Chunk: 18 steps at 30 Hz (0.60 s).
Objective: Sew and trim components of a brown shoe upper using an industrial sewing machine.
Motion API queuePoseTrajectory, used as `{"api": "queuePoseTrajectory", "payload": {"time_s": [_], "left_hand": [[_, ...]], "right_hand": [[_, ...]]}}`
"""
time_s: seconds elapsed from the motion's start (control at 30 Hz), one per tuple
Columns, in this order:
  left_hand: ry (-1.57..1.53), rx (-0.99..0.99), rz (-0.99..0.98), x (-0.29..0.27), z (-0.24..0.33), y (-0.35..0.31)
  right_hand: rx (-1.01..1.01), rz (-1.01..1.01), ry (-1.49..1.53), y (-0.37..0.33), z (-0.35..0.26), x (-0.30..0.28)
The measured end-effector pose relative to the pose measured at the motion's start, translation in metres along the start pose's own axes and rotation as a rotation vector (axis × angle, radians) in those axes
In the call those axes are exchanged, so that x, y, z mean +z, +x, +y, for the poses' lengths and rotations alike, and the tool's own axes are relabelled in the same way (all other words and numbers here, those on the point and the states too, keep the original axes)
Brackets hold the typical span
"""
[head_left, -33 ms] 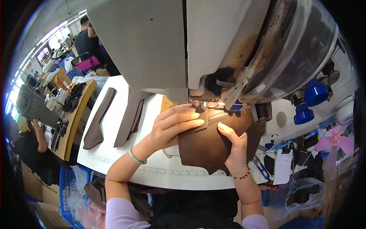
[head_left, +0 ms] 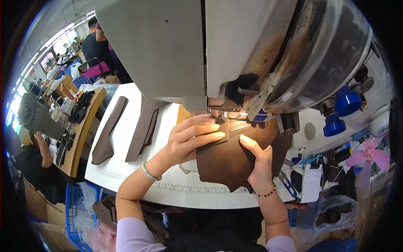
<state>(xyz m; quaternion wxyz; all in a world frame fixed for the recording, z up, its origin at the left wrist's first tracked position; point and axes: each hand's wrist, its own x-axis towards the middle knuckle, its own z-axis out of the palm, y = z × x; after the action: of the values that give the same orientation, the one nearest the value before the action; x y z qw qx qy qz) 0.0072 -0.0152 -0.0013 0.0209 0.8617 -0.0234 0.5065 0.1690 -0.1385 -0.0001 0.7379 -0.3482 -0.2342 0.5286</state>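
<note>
Brown leather piece [head_left: 228,161] pressed flat by left hand [head_left: 191,140] and right hand [head_left: 258,157].

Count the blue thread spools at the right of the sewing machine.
2. One blue spool sits upper right beside the machine head; a second blue spool stands just below and left of it. Others may be hidden behind the machine.
</note>
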Motion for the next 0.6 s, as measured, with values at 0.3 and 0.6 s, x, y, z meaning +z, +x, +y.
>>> {"api": "queuePoseTrajectory", "payload": {"time_s": [0.3,0.6], "left_hand": [[0.153,0.079,-0.053,-0.003,0.003,-0.003],[0.177,0.105,-0.057,-0.003,0.007,0.001]], "right_hand": [[-0.054,-0.073,-0.032,0.002,-0.007,-0.024],[-0.128,-0.080,-0.069,0.007,-0.003,-0.024]]}}
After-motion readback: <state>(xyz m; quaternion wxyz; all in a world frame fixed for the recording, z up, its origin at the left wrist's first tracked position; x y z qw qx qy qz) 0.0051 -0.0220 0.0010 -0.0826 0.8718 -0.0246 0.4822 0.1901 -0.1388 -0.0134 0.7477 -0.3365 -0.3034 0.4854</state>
